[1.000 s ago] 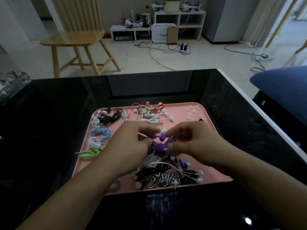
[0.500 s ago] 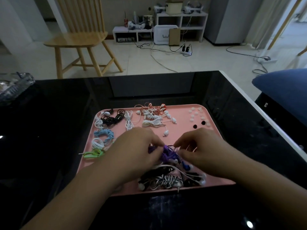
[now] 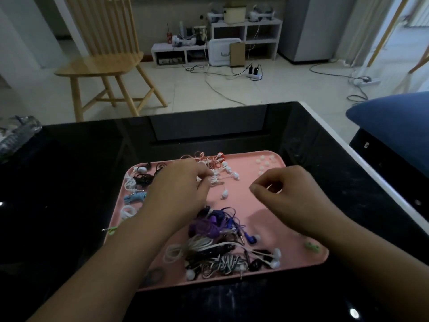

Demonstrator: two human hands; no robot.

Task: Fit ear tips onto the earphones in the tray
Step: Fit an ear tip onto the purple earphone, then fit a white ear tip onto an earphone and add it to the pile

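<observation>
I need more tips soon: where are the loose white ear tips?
In the head view, the white ear tips lie in the pink tray's far right corner, beyond the right hand.
</observation>
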